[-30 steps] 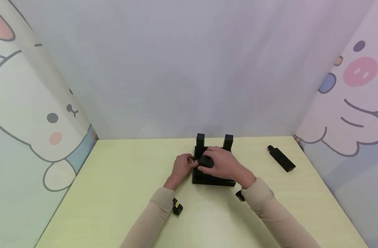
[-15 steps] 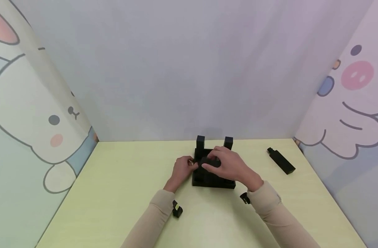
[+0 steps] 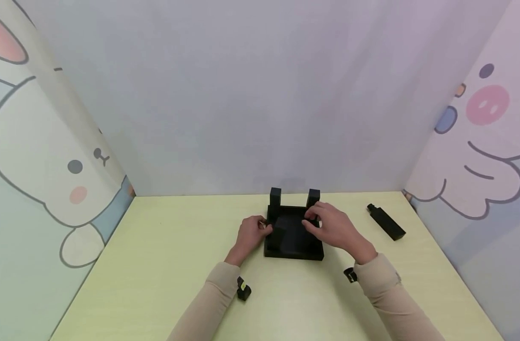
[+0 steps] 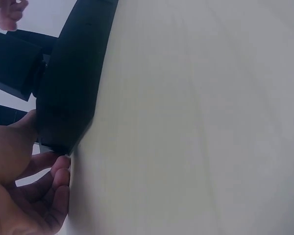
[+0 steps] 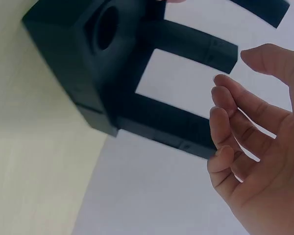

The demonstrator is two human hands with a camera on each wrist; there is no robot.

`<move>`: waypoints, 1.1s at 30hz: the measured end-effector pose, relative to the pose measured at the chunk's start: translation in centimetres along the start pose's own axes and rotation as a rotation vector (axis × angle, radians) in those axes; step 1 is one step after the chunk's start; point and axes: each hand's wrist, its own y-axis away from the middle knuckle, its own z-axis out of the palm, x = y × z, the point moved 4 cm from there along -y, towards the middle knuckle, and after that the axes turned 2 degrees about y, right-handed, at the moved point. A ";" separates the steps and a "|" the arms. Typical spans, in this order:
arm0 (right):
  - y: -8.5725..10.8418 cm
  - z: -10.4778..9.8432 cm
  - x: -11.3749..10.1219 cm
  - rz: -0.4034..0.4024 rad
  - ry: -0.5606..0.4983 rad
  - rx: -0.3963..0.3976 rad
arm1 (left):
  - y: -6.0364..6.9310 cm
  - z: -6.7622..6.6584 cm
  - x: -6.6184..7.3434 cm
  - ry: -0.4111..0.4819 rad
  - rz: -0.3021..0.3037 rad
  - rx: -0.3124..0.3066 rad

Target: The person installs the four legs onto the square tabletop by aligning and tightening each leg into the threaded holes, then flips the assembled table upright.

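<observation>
A black router (image 3: 295,232) with a square body lies on the table, two blocky antennas (image 3: 275,197) standing at its back. My left hand (image 3: 249,235) pinches its left edge; in the left wrist view, the thumb and fingers lie on either side of a corner of the black body (image 4: 71,78). My right hand (image 3: 334,228) hovers at the router's right side with loosely bent fingers. The right wrist view shows nothing between its thumb and fingers, near the end of a black antenna (image 5: 201,46). A round hole (image 5: 108,28) shows in the router's body there.
A loose black antenna (image 3: 386,222) with a narrow connector end lies on the table (image 3: 179,246) at the right. Grey fabric (image 3: 243,118) hangs behind the table's back edge. Panels with cartoon animals rise at both sides.
My right hand has let go of the dark antenna piece over the router's left part and moved right, its fingers spreading. The left hand stays at the left edge.
</observation>
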 end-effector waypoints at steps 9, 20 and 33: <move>0.7 1.1 2.8 0.078 0.039 -0.001 | -0.1 0.3 -0.2 -0.012 -0.022 -0.006; 0.5 2.9 5.6 0.199 0.095 -0.057 | -0.1 0.3 0.3 -0.003 -0.011 -0.004; -0.5 4.4 6.7 0.252 0.059 -0.112 | -0.3 0.3 0.1 -0.003 -0.032 -0.015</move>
